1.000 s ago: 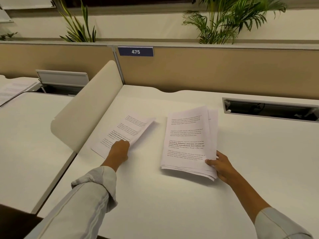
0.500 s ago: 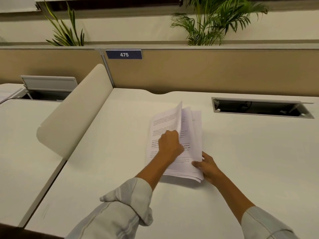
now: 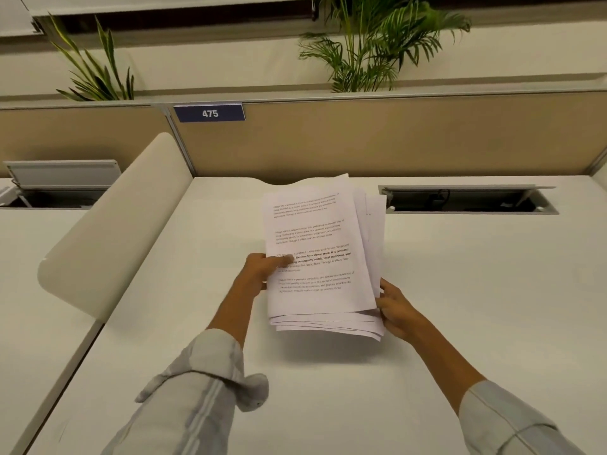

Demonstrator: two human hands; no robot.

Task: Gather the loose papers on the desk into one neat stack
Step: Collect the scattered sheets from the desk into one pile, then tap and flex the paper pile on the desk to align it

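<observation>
Flanking the held papers [image 3: 323, 257] — divider [image 3: 108, 238], open cable tray [image 3: 466, 200] — desk [image 3: 460, 307] beneath.

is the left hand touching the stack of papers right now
Touching. The head view shows the left hand gripping the stack of papers at its left edge, thumb on the top sheet.

Warm, fairly dim indoor light gives the whole view a yellowish cast, and the white counter [image 3: 460, 307] reads as cream rather than white. The light falls from above and in front: a soft, blurred shadow lies on the counter just below the near edge of the stack of papers [image 3: 322, 257], and a fainter one under the curved side divider [image 3: 108, 231]. No hard glare shows anywhere. The wide-angle lens bows the partition top [image 3: 394, 95] and stretches the sleeves [image 3: 197, 389] at the bottom corners. Fine print on the top sheet is soft, mostly unreadable.
</observation>
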